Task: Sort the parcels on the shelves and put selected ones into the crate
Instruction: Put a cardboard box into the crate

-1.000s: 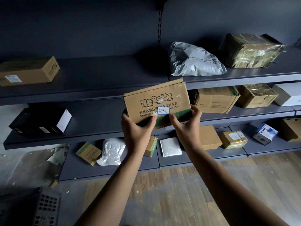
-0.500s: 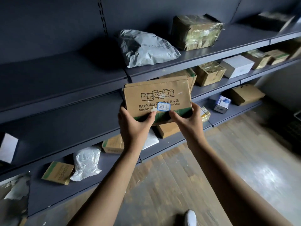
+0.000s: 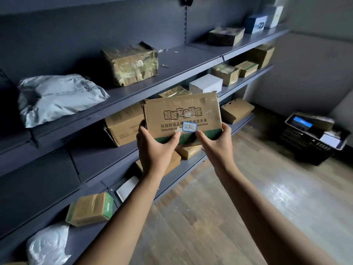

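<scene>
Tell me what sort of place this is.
Probably a parcel storeroom or sorting room. Long dark grey metal shelves carry loose parcels, such as a tape-wrapped brown cardboard box and a grey plastic mailer bag, and a black plastic crate on the wooden floor holds a few.

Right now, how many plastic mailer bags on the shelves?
2: top bag lies left on the top shelf; bottom bag at the lower-left corner, on the bottom shelf. Others may hide behind the held box.

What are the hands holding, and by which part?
A printed cardboard box, by its bottom edge: left hand at the lower left corner, right hand at the lower right.
</scene>
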Motion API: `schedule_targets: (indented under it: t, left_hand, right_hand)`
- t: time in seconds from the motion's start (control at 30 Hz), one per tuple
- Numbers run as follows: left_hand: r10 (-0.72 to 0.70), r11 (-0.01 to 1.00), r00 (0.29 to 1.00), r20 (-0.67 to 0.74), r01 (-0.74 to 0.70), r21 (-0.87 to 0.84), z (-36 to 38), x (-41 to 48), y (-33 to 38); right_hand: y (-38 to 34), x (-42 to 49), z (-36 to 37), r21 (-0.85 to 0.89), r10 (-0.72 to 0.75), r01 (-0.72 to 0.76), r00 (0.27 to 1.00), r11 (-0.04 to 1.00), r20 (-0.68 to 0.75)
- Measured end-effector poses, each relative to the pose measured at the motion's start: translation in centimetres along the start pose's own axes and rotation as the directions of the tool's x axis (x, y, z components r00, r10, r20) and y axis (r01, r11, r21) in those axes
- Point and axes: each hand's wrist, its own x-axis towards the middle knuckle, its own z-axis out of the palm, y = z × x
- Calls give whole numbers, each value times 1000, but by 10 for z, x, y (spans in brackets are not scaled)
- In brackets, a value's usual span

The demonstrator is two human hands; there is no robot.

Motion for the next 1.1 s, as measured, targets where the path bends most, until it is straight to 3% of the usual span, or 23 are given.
schedule_targets:
  t: [0.4,0.63,1.1]
  left_hand:
    - [60,998,975,213,-64,11,215,-17,86]
    - [90,995,935,343,-68,-76,363,2,120]
    - [120,990,800,587,-51,-133,679,60,209]
  right_hand:
    - [34,141,-167,-43,28,-37,979,998,-204]
    - [64,249,-246,-95,43,-81,938,992,-345]
    - [124,502,-395,-174,121,-261,818,950,-563]
